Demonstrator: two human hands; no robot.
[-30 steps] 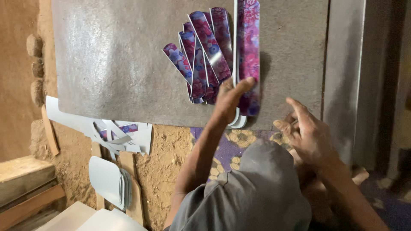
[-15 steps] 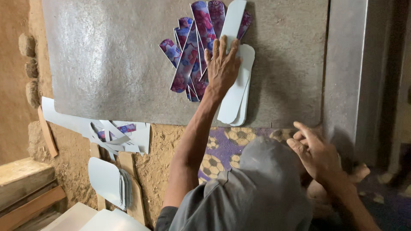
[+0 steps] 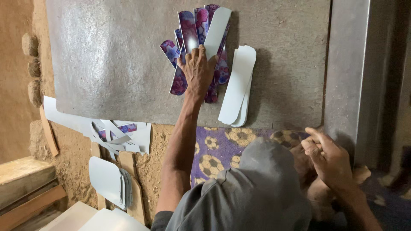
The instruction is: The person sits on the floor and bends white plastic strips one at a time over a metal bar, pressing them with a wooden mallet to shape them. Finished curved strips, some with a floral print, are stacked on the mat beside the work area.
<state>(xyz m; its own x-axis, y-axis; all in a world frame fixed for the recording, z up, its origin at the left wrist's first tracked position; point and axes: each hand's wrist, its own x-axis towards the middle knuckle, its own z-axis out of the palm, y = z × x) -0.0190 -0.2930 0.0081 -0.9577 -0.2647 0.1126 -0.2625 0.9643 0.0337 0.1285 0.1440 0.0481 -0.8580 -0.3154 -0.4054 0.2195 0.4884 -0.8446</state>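
- Head view: the left hand lies flat, fingers spread, palm down on a fan of purple flowered strips spread on the grey slab; it presses on them rather than closing round any.
- One white strip lies slanted across the top of the fan, its lower end just at the fingertips.
- A separate stack of white strips rests to the right of the fan, close by but apart from the hand.
- The right hand hangs low at the right, near the grey-clad knee, fingers loosely curled and holding nothing that shows.
- To do this well, I judge the palm should keep even pressure so the fanned pieces stay together, and slide rather than lift, since loose ends could skew.
- Edges: the slab's lower edge runs just below the white stack, with a patterned purple cloth under it; a raised grey ledge bounds the right.
- Open room: bare slab stretches wide to the left of the fan, less to the right.
- White offcuts lie off the slab at lower left, well apart.
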